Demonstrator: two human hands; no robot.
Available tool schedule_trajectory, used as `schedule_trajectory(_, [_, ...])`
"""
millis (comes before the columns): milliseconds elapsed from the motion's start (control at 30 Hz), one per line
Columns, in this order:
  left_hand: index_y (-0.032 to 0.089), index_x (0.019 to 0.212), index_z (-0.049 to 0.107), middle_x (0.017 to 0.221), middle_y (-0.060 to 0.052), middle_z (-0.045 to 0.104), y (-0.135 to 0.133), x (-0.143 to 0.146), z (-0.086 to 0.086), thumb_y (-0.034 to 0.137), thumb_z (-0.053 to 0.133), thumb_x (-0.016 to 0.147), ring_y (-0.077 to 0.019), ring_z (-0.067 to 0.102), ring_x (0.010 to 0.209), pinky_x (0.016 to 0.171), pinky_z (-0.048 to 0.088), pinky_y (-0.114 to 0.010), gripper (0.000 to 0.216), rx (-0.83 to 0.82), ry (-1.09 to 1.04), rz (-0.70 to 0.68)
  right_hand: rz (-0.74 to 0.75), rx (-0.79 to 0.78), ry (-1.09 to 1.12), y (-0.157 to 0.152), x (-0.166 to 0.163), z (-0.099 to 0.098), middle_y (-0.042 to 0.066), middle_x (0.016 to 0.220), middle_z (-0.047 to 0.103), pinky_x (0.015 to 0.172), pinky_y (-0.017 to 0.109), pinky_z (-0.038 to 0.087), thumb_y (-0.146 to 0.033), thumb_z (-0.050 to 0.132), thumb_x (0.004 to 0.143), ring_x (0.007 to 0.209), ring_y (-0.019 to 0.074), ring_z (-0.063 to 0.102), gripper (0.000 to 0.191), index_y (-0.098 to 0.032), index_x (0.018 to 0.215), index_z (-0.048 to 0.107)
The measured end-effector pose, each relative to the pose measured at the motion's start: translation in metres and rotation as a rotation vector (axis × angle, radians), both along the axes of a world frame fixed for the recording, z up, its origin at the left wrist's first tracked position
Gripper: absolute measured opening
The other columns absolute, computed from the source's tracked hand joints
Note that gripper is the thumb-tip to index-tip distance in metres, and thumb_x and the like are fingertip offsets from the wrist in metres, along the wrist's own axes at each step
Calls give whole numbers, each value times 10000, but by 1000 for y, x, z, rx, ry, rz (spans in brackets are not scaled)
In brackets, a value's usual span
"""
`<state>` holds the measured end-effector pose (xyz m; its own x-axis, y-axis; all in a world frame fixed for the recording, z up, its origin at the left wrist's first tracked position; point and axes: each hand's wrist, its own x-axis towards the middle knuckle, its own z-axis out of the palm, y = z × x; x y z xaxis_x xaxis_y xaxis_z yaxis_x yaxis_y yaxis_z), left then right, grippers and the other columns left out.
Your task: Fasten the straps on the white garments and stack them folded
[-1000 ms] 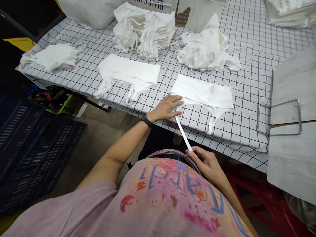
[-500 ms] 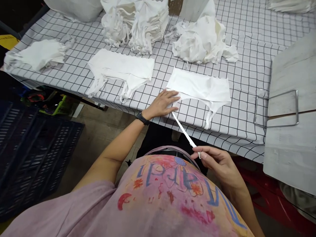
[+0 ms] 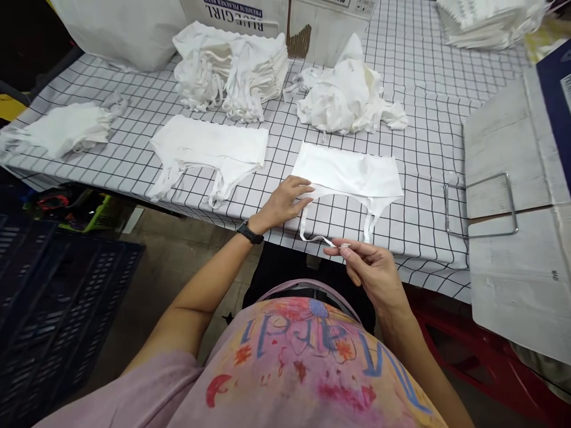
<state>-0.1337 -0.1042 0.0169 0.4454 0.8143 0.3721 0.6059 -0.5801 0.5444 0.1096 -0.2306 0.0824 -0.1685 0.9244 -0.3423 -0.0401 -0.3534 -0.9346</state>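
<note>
A white strappy top [image 3: 350, 169] lies flat on the checked tablecloth in front of me, its straps toward me. My left hand [image 3: 288, 202] rests on its left corner where the strap begins, thumb and fingers apart. The left strap [image 3: 314, 238] hangs slack in a bend toward my right hand [image 3: 368, 264]. Between thumb and fingertips, my right hand pinches the end of that strap near the table's front edge. The right strap [image 3: 369, 223] lies loose on the cloth. Left of my hand is a small stack of similar white tops [image 3: 209, 142].
Behind are a tall stack of folded white tops [image 3: 232, 71], a crumpled white heap [image 3: 343, 98] and a cardboard box [image 3: 330, 30]. Another white bunch [image 3: 66, 128] lies far left. A metal wire frame [image 3: 482, 205] stands by cardboard [image 3: 513, 255] on the right. Blue crates [image 3: 57, 315] sit below left.
My right hand has moved up and toward the table with the strap's end, and the strap has gone from taut to slack. My left hand's fingers are more curved. The view has tilted up.
</note>
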Motion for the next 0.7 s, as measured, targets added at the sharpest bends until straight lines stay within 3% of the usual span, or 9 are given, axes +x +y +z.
schedule_trajectory(133, [190,1117,721,1192,-96,711,24,3,11,203,592,985,-268,616,1160,1012,546,-515,184,58,36,24,-44,6,-57,19,-5,-5,100,843,804,378,250,290,-434,822,845,423,55,320,302,-218,1054,852])
schedule_trajectory(200, [169,1141,712,1223,-112,701,38,6,13,170,595,973,-274,608,1179,1019,539,-512,205,77,77,1,-65,29,-84,29,-7,-6,74,805,791,434,263,386,-432,845,822,473,85,431,283,-235,1024,860])
schedule_trajectory(300, [164,1169,702,1270,-120,689,57,12,15,183,623,970,-274,598,1212,1030,528,-489,215,75,142,-81,-101,126,-119,46,-12,-8,63,898,782,647,313,536,-418,867,791,758,179,654,202,-274,933,866])
schedule_trajectory(367, [178,1165,701,1276,-108,689,65,16,17,204,635,973,-267,595,1205,1016,523,-464,205,61,195,-157,-115,179,-141,56,-15,-8,67,1007,774,722,324,547,-410,859,797,901,205,671,160,-285,896,862])
schedule_trajectory(467, [163,1106,710,1210,-104,703,71,22,20,208,608,991,-261,601,1133,962,513,-421,160,48,302,-237,-125,119,-120,69,-17,-11,75,1008,781,665,302,511,-418,830,830,774,160,616,190,-262,935,853])
schedule_trajectory(567, [145,1019,716,1119,-106,713,74,25,21,151,542,999,-256,600,1073,895,496,-391,175,45,393,-272,-135,-21,-38,80,-18,-16,65,843,763,540,272,401,-447,831,829,584,101,450,264,-216,957,838])
schedule_trajectory(700, [158,1007,735,1103,-99,706,82,26,14,133,530,996,-241,588,1043,846,485,-374,206,38,342,-262,-173,-105,28,97,-22,-25,34,729,677,479,264,256,-468,854,786,520,61,309,314,-168,872,822])
